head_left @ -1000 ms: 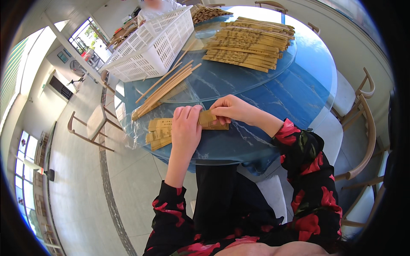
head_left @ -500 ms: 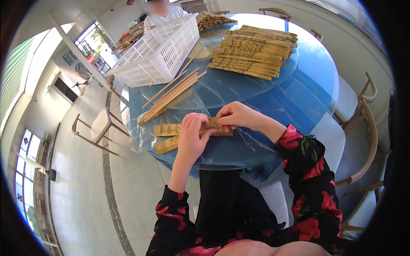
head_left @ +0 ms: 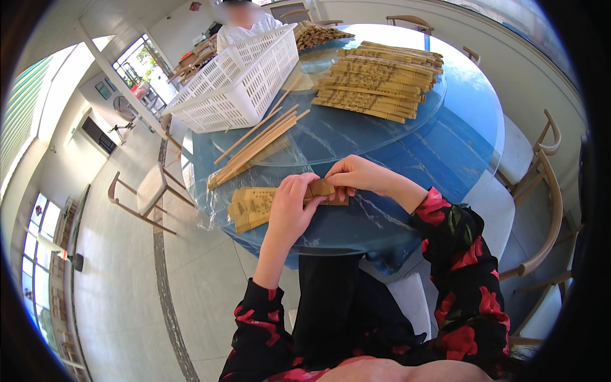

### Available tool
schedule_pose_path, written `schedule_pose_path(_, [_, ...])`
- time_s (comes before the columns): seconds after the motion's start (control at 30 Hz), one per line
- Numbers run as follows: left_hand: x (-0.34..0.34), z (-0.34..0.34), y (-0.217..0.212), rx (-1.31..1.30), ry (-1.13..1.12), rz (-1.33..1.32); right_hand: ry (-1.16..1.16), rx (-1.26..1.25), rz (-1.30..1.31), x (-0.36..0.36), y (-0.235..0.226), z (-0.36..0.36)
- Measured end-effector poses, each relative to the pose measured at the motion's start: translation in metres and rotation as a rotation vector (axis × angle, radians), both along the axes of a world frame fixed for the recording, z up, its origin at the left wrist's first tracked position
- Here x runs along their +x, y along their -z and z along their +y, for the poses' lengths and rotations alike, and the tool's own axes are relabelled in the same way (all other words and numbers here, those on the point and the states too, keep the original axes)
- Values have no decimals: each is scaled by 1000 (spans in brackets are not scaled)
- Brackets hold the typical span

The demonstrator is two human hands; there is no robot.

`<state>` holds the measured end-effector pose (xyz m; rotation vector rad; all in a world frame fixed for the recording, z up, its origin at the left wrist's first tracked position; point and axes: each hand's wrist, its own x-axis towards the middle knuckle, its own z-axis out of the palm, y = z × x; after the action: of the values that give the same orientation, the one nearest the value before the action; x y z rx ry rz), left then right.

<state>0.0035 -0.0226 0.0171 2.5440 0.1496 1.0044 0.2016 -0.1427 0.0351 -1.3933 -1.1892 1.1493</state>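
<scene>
Two bare hands are working at the near edge of a round blue table [head_left: 458, 146], both closing on one flat bundle of tan bamboo slats [head_left: 254, 207]. Left hand [head_left: 294, 207] is lying over the bundle's middle, fingers curled down and pinching its right part. Right hand [head_left: 356, 178] is gripping the bundle's right end, fingers bent tight over it, thumb side hidden. Bundle is lying flat, running left to right, its left end fanning out toward the table's near-left rim, just inside the edge. Clear plastic sheet [head_left: 210, 213] is hanging over that rim beside it.

Loose long bamboo sticks [head_left: 254, 143] are lying diagonally just beyond the bundle, near but apart from the hands. White plastic basket [head_left: 238, 79] is sitting at the far left, overhanging the table edge. Stacked slat bundles [head_left: 379, 83] are piled far right of centre on a glass turntable [head_left: 344, 134]. Blue surface right of the hands is showing open room out to the right rim. Wooden chairs [head_left: 541, 184] are crowding the right side close to the rim; another chair [head_left: 143, 197] is standing left on the tiled floor [head_left: 108, 286], well apart from the person. Another person in white [head_left: 245, 28] is sitting at the far side behind the basket.
</scene>
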Motion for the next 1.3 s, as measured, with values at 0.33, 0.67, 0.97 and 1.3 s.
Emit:
schedule_pose_path(0.33, [-1, -3, -4, -4, -11, 14, 2, -41, -6, 4, -7, -2])
schedule_pose_path(0.67, [-2, -2, -4, 17, 13, 14, -73, -23, -64, 5, 0, 1])
schedule_pose_path(0.97, [-1, -3, -4, 40, 26, 43, -50, -20, -110, 4, 3, 0])
schedule_pose_path(1.3, [0, -1, -3, 72, 49, 36, -11, 30, -220, -1, 2, 1])
